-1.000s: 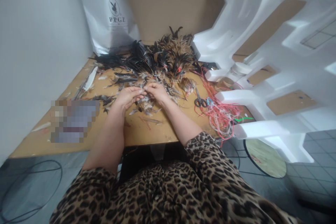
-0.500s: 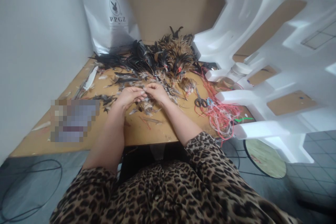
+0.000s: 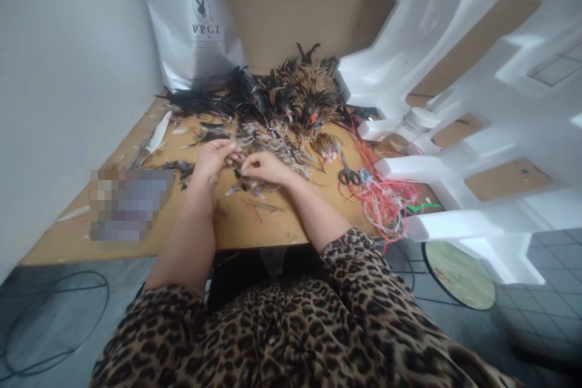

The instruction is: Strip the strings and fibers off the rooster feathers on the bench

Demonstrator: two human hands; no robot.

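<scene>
My left hand is closed in a pinch over the loose feathers. A thin brownish feather rises from its fingertips. My right hand is beside it, thumb and forefinger pinched together; a small dark bit shows at the tips, too small to name. Around and behind both hands lie scattered loose feathers. Farther back are a heap of black feathers and a bushy brown feather bundle with a red tie.
Scissors lie right of the hands, next to tangled pink and white strings. White foam packing stands along the right side. A silvery bag is at the back left, and a blurred-out item lies on the left of the table.
My hands were touching at the fingertips and have moved apart. The right hand has shifted left and nearer to me, while a feather now stands up from the left fingertips.
</scene>
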